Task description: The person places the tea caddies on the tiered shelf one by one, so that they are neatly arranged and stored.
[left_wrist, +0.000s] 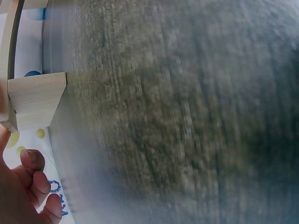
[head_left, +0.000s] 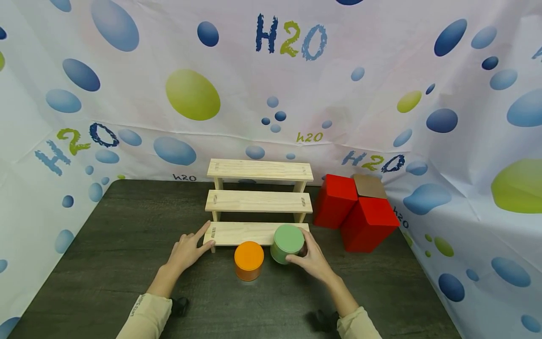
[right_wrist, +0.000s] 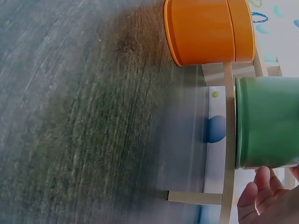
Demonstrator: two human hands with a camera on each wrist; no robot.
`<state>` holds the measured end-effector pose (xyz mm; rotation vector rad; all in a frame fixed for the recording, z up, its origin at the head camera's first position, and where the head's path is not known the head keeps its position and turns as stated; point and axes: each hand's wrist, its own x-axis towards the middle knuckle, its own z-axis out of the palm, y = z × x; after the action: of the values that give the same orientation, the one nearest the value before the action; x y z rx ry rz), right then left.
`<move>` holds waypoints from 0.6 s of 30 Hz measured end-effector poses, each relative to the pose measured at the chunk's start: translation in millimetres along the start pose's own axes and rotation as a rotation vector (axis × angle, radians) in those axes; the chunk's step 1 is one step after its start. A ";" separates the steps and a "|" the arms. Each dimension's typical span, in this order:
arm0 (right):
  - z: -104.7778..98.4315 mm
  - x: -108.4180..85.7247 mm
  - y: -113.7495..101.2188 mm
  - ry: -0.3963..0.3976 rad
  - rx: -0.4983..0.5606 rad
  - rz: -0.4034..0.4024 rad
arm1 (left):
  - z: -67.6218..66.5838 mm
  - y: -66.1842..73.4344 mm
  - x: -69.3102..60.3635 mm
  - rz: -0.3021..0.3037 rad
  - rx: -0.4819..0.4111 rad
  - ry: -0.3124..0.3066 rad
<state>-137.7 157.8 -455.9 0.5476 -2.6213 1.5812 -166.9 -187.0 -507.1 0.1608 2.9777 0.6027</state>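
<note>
My right hand (head_left: 314,261) holds a green round canister (head_left: 288,242) with a lid, thumb and fingers around its sides. The canister is upright and off the table; in the right wrist view its base appears about level with the lowest board. An orange round canister (head_left: 249,259) stands on the table in front of the rack. My left hand (head_left: 186,249) grips the left end of a pale wooden three-step shelf (head_left: 245,233), index finger and thumb at the lowest board's corners. Its other fingers (left_wrist: 39,184) curl loosely below the board.
Two red boxes (head_left: 370,223) and a brown box (head_left: 369,186) stand right of the shelf. The dark wood-grain table (head_left: 127,235) meets a white printed sheet (head_left: 148,117) behind and at both sides.
</note>
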 end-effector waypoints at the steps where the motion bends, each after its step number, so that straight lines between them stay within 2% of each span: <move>1: 0.1 0.5 -1.1 0.002 -0.003 0.007 | 0.1 0.1 0.0 0.000 0.000 0.001; 11: 2.0 6.0 -2.7 0.045 -0.025 0.057 | -0.7 0.8 0.3 -0.004 0.001 0.002; 18: 2.8 10.3 -1.0 0.061 -0.009 0.052 | -0.7 1.1 -0.3 -0.004 0.000 0.007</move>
<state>-146.7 152.1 -454.3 0.4273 -2.6169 1.5732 -166.7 -186.2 -506.0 0.1530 2.9836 0.6042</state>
